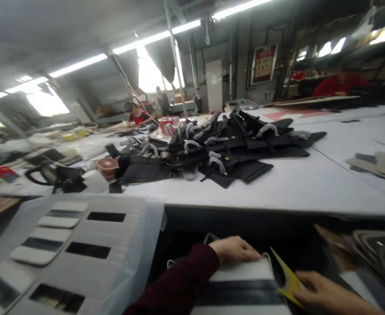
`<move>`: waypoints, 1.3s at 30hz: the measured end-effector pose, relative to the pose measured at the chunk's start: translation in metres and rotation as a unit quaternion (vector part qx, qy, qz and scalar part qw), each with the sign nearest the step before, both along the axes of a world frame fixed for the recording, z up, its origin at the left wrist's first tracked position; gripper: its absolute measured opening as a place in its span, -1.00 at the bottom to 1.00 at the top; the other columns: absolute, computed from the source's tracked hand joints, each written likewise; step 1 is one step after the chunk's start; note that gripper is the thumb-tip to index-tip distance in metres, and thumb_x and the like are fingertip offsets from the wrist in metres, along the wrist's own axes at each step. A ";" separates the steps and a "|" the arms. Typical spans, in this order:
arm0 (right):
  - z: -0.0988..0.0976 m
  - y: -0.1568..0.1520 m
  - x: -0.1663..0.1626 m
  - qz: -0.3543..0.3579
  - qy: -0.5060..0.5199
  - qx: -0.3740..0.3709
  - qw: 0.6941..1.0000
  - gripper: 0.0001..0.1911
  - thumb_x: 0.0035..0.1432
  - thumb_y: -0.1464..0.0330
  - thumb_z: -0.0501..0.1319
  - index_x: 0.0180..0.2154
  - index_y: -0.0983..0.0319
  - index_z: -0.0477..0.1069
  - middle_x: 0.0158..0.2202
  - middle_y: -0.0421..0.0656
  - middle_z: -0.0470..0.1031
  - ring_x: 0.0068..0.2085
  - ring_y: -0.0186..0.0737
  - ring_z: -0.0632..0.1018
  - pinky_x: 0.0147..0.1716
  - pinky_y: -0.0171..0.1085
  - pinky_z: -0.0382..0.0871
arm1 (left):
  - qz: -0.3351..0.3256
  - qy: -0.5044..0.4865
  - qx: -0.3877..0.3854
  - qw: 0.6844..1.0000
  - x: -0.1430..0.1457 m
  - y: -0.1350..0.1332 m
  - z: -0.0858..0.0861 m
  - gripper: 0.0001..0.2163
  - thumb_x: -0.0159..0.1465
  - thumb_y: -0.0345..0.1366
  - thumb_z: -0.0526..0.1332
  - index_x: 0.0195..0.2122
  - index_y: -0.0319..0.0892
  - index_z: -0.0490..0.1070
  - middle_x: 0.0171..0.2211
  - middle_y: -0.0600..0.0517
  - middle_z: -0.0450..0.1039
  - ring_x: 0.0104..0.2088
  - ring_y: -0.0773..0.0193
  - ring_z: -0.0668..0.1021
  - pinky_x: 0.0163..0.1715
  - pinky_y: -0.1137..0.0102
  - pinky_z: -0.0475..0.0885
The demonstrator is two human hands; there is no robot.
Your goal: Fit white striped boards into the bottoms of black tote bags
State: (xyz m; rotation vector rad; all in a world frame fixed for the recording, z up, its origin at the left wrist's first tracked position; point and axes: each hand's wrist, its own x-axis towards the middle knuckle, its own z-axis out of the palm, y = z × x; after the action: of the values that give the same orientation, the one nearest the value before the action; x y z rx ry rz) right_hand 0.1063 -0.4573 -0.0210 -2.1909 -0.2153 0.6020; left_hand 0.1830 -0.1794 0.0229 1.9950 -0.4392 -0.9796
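My left hand (236, 250), in a dark red sleeve, curls over the top edge of a white panel (241, 273) crossed by a wide dark stripe. Its fingertips are partly hidden behind that edge. To the right of the panel, my right hand (313, 291) is closed on a flat yellow pointed piece (289, 275), its tip pointing up and left; I cannot make out its exact kind. Pale cord-like loops (211, 237) show behind the panel. Similar white striped panels (50, 239) lie in a row on a board at left.
Black bag pieces with wrapped handles (228, 142) are heaped on the white table (310, 188). A pink-brown bowl (107, 167) and a kettle (46, 175) stand left of them. The pale board (113, 218) has dark slots. Other people work farther back.
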 end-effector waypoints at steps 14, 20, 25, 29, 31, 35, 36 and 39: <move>0.052 0.037 0.082 0.098 -0.267 -0.297 0.912 -0.30 0.31 -0.11 -0.07 -0.55 0.22 0.50 -0.50 -0.04 0.55 -0.42 -0.18 0.51 -0.45 -0.24 -0.04 | 0.024 -0.046 -0.037 0.998 0.003 -0.003 -0.009 -0.09 0.09 0.02 0.38 0.40 -0.07 -0.01 -0.30 0.08 0.49 -0.30 0.21 0.49 -0.26 0.36 0.35; 0.055 0.047 0.096 0.179 -0.299 -0.317 0.882 -0.30 0.34 -0.09 -0.08 -0.52 0.23 0.53 -0.48 -0.03 0.57 -0.39 -0.17 0.56 -0.44 -0.25 0.02 | 0.010 -0.062 -0.045 0.997 -0.001 -0.003 -0.003 -0.41 0.15 -0.01 0.32 0.20 -0.03 0.38 -0.22 0.07 0.55 -0.22 0.16 0.51 -0.21 0.39 0.35; 0.053 0.048 0.097 0.200 -0.304 -0.326 0.873 -0.27 0.34 -0.10 -0.10 -0.50 0.24 0.54 -0.47 -0.02 0.58 -0.37 -0.16 0.58 -0.41 -0.27 0.09 | -0.006 -0.071 -0.048 0.996 -0.004 -0.003 0.003 -0.59 0.19 -0.02 0.26 0.02 -0.06 0.53 -0.23 0.12 0.57 -0.23 0.18 0.51 -0.21 0.43 0.33; 0.057 0.049 0.097 0.209 -0.302 -0.325 0.871 -0.27 0.35 -0.10 -0.11 -0.48 0.23 0.57 -0.46 -0.02 0.59 -0.38 -0.17 0.58 -0.42 -0.28 0.10 | -0.013 -0.079 -0.043 0.996 -0.003 -0.003 0.003 -0.64 0.22 -0.03 0.24 -0.02 -0.04 0.55 -0.27 0.12 0.55 -0.26 0.22 0.50 -0.28 0.45 0.30; 0.059 0.051 0.096 0.210 -0.299 -0.326 0.872 -0.28 0.35 -0.09 -0.10 -0.47 0.23 0.58 -0.47 -0.02 0.59 -0.38 -0.17 0.58 -0.42 -0.28 0.10 | -0.017 -0.085 -0.038 0.995 -0.003 -0.003 0.002 -0.65 0.23 -0.04 0.23 -0.03 -0.04 0.55 -0.31 0.12 0.54 -0.30 0.24 0.49 -0.32 0.46 0.28; 0.061 0.052 0.093 0.209 -0.295 -0.330 0.872 -0.30 0.35 -0.08 -0.09 -0.47 0.22 0.59 -0.46 -0.03 0.59 -0.38 -0.17 0.59 -0.41 -0.28 0.12 | -0.024 -0.107 -0.026 0.994 -0.003 -0.003 0.001 -0.67 0.25 -0.03 0.21 -0.08 -0.07 0.57 -0.40 0.12 0.47 -0.40 0.29 0.42 -0.40 0.46 0.21; 0.061 0.053 0.093 0.209 -0.294 -0.331 0.872 -0.30 0.36 -0.07 -0.09 -0.47 0.22 0.59 -0.46 -0.03 0.59 -0.38 -0.16 0.59 -0.41 -0.28 0.12 | -0.024 -0.114 -0.022 0.993 -0.003 -0.003 0.001 -0.68 0.25 -0.03 0.20 -0.10 -0.08 0.57 -0.41 0.13 0.46 -0.42 0.30 0.40 -0.42 0.46 0.19; 0.061 0.053 0.091 0.208 -0.292 -0.333 0.872 -0.29 0.36 -0.07 -0.09 -0.46 0.22 0.59 -0.46 -0.02 0.59 -0.38 -0.15 0.59 -0.42 -0.27 0.11 | -0.027 -0.132 -0.014 0.991 -0.004 -0.003 0.001 -0.71 0.27 -0.04 0.18 -0.17 -0.09 0.57 -0.45 0.14 0.41 -0.45 0.32 0.36 -0.46 0.45 0.14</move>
State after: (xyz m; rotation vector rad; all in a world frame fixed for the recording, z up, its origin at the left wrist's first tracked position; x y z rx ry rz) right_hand 0.1971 -0.4041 0.0402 -2.9961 -0.9368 0.2180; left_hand 0.1789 -0.1827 0.0239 2.1040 -0.6510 -0.7399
